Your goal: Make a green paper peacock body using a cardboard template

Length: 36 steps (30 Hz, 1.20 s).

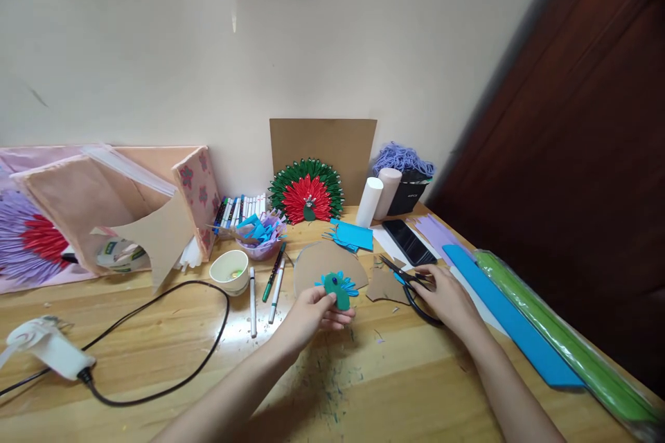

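My left hand [318, 313] pinches a small green paper peacock body with blue feathers [339, 288], holding it just above the wooden table [364, 387] in front of a brown cardboard half-circle [319, 259]. My right hand [447, 296] rests on the table with its fingers closed over the handles of black scissors [408, 277], whose blades point left over a cardboard offcut [385, 285].
A finished red and green paper peacock fan [307, 195] leans on a cardboard sheet at the wall. Nearby are a bowl of paper scraps [260, 234], a white cup [229, 271], markers [273, 278], a phone [408, 241], blue and green paper sheets [512, 322] and a glue gun with cable [49, 349].
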{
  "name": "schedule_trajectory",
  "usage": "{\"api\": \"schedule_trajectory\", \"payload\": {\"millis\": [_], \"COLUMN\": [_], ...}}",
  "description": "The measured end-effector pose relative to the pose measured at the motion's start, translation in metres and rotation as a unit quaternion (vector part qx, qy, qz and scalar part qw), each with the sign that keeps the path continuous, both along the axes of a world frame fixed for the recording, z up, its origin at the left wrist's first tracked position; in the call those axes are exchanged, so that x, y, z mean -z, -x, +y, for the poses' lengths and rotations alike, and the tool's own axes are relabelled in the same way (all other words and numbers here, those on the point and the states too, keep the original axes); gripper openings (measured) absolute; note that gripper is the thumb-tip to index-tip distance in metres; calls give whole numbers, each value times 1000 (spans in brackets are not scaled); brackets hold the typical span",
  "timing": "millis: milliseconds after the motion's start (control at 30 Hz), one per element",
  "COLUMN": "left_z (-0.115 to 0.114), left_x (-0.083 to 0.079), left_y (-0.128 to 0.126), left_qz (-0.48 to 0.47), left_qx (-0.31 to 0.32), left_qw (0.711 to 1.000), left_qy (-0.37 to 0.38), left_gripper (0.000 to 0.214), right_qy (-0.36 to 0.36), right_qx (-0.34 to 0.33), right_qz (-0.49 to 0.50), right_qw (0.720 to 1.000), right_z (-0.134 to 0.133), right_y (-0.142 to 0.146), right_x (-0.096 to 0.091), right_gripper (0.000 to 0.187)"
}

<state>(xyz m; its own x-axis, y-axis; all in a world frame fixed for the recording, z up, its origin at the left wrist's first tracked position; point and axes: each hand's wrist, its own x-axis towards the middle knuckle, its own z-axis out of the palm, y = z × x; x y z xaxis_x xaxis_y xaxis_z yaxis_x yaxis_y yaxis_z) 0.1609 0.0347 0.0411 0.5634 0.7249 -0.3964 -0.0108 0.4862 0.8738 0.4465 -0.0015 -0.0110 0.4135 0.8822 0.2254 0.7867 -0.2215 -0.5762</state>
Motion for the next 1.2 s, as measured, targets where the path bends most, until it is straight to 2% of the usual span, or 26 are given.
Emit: {"api": "schedule_trajectory", "payload": {"millis": [67,100,167,200,300,400,533,633,667,733,833,900,967,1067,1200], "left_z": [-5,-8,-13,-15,-19,-21,-23,-23,-23,-23,-24,-26,-28,-32,-37], "left_x": [5,10,20,25,37,41,39,35,33,28,23,24,28,36,43], "left_y": [-1,-3,-6,-8,-13,-15,-12,-8,-6,-4,-3,-4,-5,-5,-5], "left_qz": [18,23,24,28,44,53,112,201,237,315,383,389,379,361,358], "left_qx": [26,45,80,87,89,103,126,103,95,80,67,67,66,67,69], "left_qw": [999,999,996,995,994,993,985,963,945,891,820,804,799,790,771], "left_qy": [12,17,25,31,44,37,-26,-150,-205,-317,-420,-445,-462,-492,-522], "left_gripper": [25,28,32,33,32,34,40,40,41,44,45,47,47,47,46], "right_qy": [-33,-24,19,38,82,109,123,113,115,127,125,98,74,43,19], "right_qx": [-47,-82,-185,-215,-237,-230,-203,-188,-184,-179,-161,-143,-123,-109,-148], "right_qz": [74,133,274,325,409,435,426,421,418,395,301,232,192,109,-73], "right_qw": [996,987,943,920,877,864,873,880,882,892,932,957,971,987,986], "right_z": [0,0,-2,-3,-7,-10,-11,-10,-10,-9,-8,-7,-6,-6,-6], "right_y": [21,34,59,70,92,97,93,90,89,85,75,65,56,45,38], "right_x": [-9,-12,-16,-17,-14,-12,-10,-8,-7,-6,-6,-9,-13,-17,-13], "right_gripper": [23,26,32,34,41,39,35,30,29,24,21,26,28,17,38]}}
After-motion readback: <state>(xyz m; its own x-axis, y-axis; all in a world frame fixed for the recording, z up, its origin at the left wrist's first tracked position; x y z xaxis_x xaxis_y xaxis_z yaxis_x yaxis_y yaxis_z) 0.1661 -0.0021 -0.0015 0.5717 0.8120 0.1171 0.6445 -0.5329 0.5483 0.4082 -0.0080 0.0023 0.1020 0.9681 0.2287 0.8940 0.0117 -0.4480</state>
